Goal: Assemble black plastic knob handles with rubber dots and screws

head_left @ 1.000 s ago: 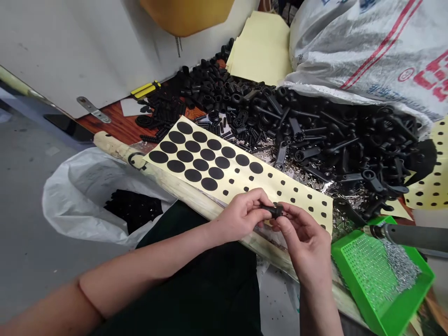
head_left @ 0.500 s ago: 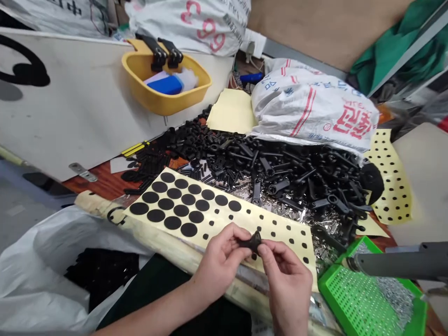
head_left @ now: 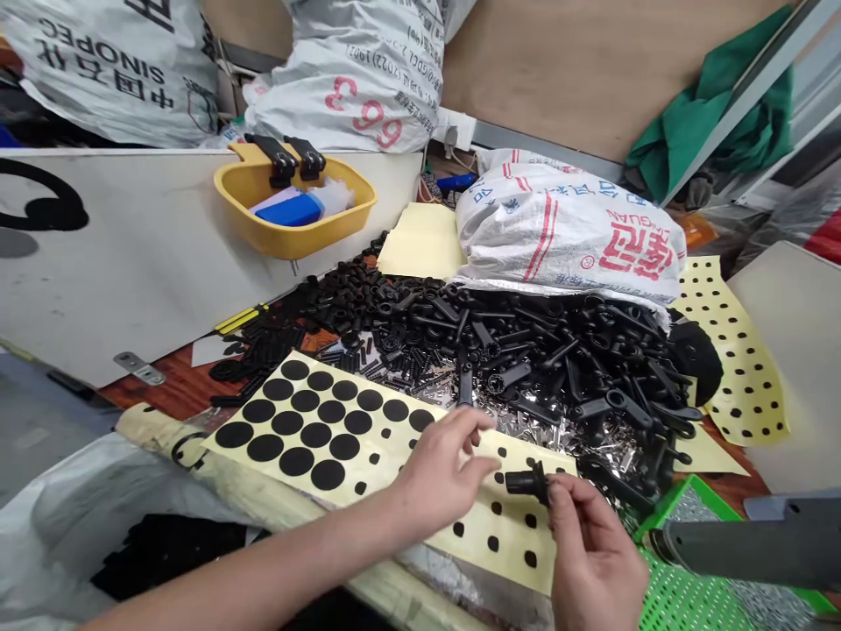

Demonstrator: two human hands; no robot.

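Observation:
My right hand (head_left: 597,548) pinches a small black plastic part with a flange and a short tube (head_left: 524,482), its tube end pointing left. Just left of that part is my left hand (head_left: 447,469), thumb and fingers apart, touching nothing that I can see. Under both hands lies a pale yellow sticker sheet (head_left: 387,473), with large round black stickers on its left and small black dots on its right. Behind it spreads a heap of black plastic handles (head_left: 512,350), with small shiny metal pieces (head_left: 519,416) among them.
A green basket (head_left: 683,574) of small metal parts stands at the right, under a grey tool-like arm (head_left: 749,548). A white sack (head_left: 571,228) lies behind the heap. A yellow bin (head_left: 308,237) hangs on the white panel (head_left: 131,272). A dark-filled bag (head_left: 53,526) sits at lower left.
My left hand has let go of the black part and opened. My right hand has carried the part to the right and slightly down. The view has tilted upward.

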